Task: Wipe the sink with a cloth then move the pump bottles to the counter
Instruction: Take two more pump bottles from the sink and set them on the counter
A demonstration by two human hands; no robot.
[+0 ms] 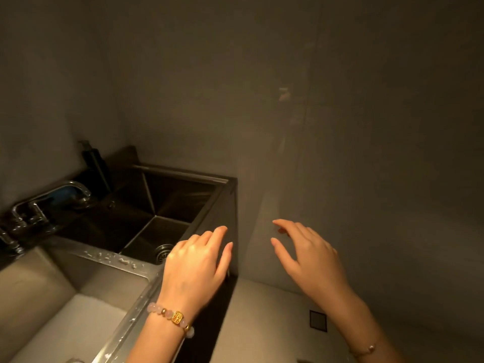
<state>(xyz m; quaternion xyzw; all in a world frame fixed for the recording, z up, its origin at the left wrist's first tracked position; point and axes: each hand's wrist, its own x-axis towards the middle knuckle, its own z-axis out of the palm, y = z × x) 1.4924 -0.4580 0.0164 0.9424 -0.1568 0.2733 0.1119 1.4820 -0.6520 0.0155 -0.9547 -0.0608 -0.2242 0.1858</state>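
1. Since nothing is held, the fingers (221, 231) of the left hand (193, 265) are seen loosely spread at the right edge of the sink (180, 174).
2. The right hand (311, 255) is held empty in the air, fingers apart, seemingly poised to reach.
3. No cloth is seen. A dark pump bottle (90, 158) is found at the back corner.

Grey walls (340, 100) joined at corner, dimly lit, warm tint. Pale floor (262, 323) seen lower right; dark square (318, 320) set in it.
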